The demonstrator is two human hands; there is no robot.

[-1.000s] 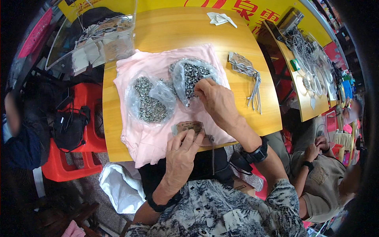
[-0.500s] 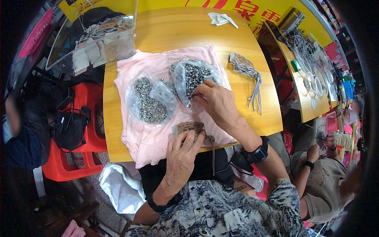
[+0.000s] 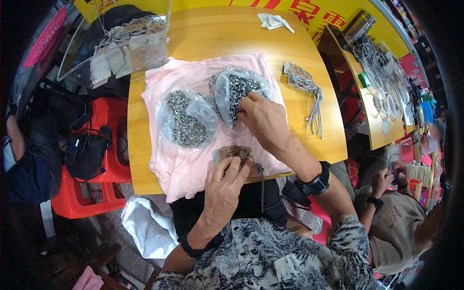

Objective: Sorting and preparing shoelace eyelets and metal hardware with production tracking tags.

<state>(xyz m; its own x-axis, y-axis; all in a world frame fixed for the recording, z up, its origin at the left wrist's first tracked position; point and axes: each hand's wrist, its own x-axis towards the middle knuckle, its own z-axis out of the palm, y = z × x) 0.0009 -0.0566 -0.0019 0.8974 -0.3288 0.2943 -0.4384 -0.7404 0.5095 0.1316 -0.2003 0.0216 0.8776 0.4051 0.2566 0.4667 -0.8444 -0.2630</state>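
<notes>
A pink cloth (image 3: 166, 166) covers part of the wooden table, and two clear plastic bags of small metal pieces lie on it. The left bag (image 3: 186, 128) holds silvery pieces; the right bag (image 3: 237, 92) has darker ones. My right hand (image 3: 266, 118) is at the near side of the right bag, thumb and fingers pinched together; anything between them is hidden. Close to the table's front edge, my left hand (image 3: 222, 188) has its fingers over a brown printed card (image 3: 236, 152), holding it against the cloth. A grey cord (image 3: 262, 179) hangs beside the card over the edge.
Brown cards with grey cords (image 3: 302, 79) lie at the table's right, and a folded white paper (image 3: 274, 22) at the back. A clear bin (image 3: 145, 55) of cards stands back left, near a red stool (image 3: 108, 150). At right, another person (image 3: 401, 227) sits by a second table (image 3: 382, 128).
My right hand stays at the right bag, its fingers slightly shifted. My left hand stays on the card. The whole view has shifted slightly.
</notes>
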